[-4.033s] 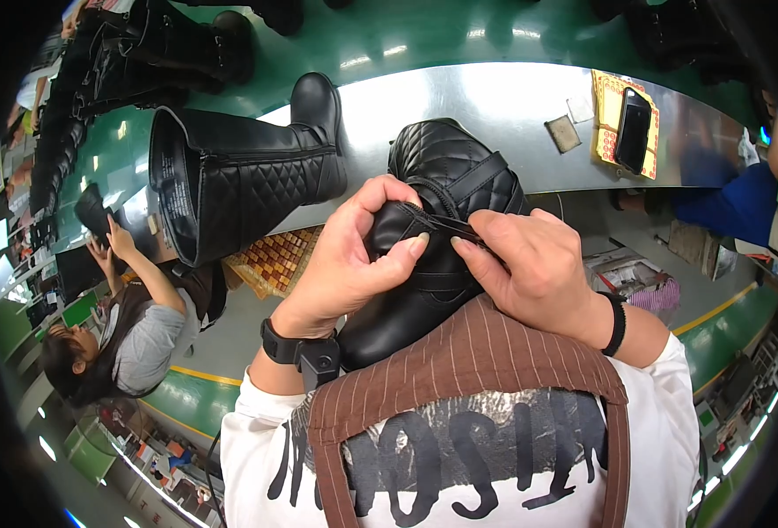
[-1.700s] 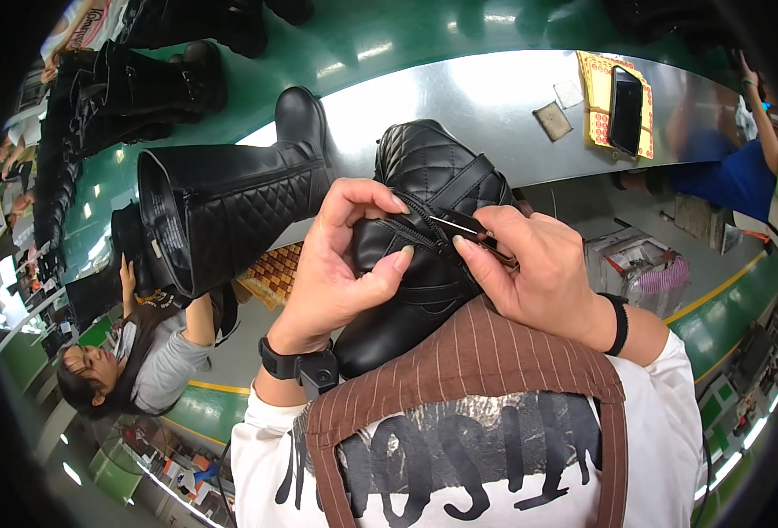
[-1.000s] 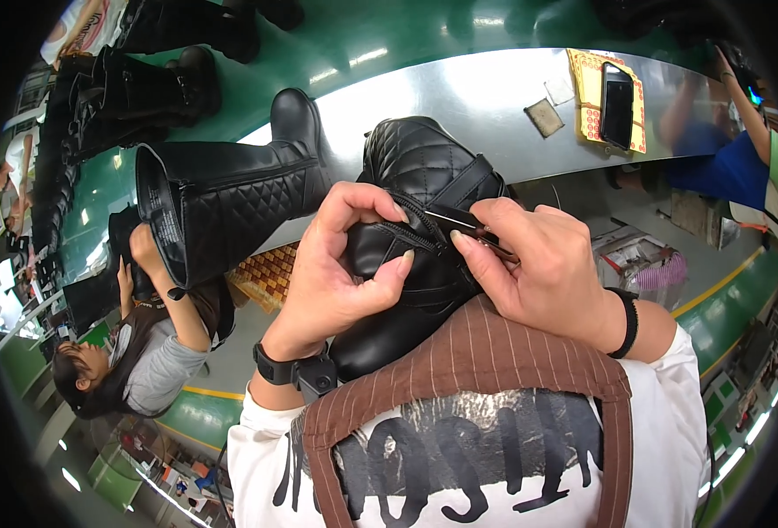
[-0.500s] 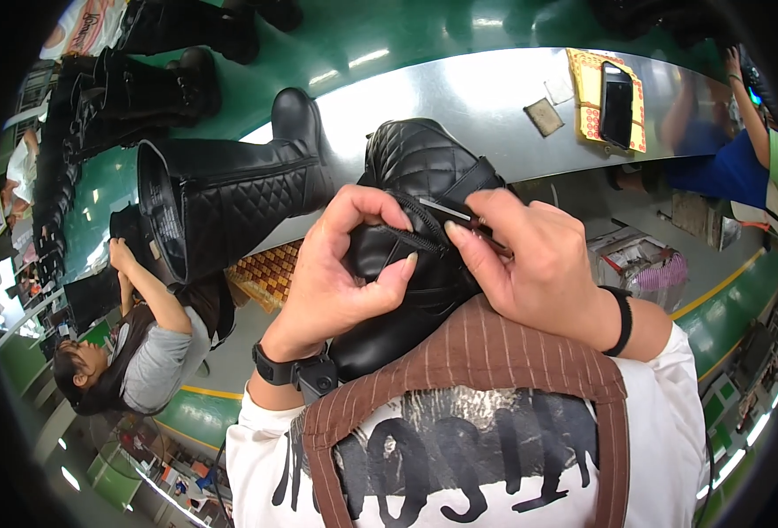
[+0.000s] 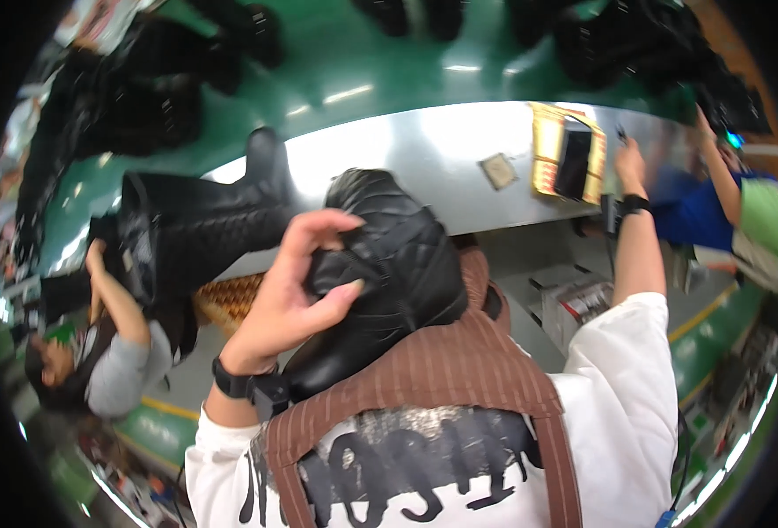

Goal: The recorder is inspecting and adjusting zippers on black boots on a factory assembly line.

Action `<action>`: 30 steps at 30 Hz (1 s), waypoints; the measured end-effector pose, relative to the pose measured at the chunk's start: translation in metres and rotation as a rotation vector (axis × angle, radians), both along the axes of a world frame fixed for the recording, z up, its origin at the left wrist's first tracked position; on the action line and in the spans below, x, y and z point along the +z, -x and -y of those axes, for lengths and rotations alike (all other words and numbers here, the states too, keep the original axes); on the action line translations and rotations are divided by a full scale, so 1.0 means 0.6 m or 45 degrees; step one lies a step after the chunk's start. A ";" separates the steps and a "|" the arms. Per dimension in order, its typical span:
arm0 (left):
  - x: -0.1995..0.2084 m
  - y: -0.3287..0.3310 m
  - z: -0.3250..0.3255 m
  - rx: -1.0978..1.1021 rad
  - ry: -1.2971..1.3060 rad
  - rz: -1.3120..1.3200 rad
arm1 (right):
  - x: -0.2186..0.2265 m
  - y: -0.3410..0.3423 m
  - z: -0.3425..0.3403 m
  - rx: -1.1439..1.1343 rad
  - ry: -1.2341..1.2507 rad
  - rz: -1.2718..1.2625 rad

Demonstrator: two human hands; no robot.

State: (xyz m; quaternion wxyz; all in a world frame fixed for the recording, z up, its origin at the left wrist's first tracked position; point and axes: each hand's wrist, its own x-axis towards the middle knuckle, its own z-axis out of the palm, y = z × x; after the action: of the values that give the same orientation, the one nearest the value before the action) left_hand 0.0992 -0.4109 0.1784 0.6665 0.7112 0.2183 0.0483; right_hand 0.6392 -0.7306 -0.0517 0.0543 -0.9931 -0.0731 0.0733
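A black quilted boot (image 5: 407, 264) lies across my lap against the brown striped apron (image 5: 415, 361). My left hand (image 5: 297, 299) grips the boot's upper part, with its forefinger and thumb curved round the opening on the left side. Out to the right, past the metal table's edge, my right hand (image 5: 633, 167) is raised beside the yellow printed pad. Its fingers are closed on a slim dark tool (image 5: 621, 134), whose exact kind is too small and blurred to make out.
Another tall black boot (image 5: 222, 211) lies at the left on the metal table (image 5: 407, 141). A dark phone (image 5: 574, 158) rests on a yellow printed pad (image 5: 544, 150), near a small tan square (image 5: 498, 172). Co-workers sit left and right. More boots line the green surface (image 5: 363, 62).
My right hand has left the boot's zip and swung far right, carrying the slim tool. The left hand stays on the boot. The whole view has shifted.
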 end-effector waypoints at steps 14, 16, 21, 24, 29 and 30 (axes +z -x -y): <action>0.000 -0.029 -0.016 -0.076 -0.141 -0.082 | 0.342 0.550 -0.297 1.452 -1.261 -0.548; -0.002 -0.027 -0.020 -0.079 -0.244 -0.050 | 0.357 0.574 -0.309 1.389 -1.176 -0.411; -0.003 -0.021 -0.025 -0.020 -0.454 -0.022 | 0.376 0.587 -0.312 1.281 -1.014 -0.715; 0.006 -0.006 -0.031 0.310 -1.008 0.033 | 0.382 0.578 -0.311 1.253 -0.894 -0.866; 0.008 0.035 -0.023 -0.010 -0.101 -0.767 | 0.392 0.569 -0.311 1.221 -0.907 -1.053; -0.003 0.034 -0.018 -0.059 0.352 -0.736 | 0.393 0.571 -0.311 1.216 -0.909 -1.025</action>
State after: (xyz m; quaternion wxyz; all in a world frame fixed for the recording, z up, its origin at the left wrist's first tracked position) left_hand 0.0790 -0.4000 0.1767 0.6680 0.6031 0.3868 -0.2011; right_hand 0.2965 -0.5442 0.1840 0.3603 -0.6704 -0.4933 0.4212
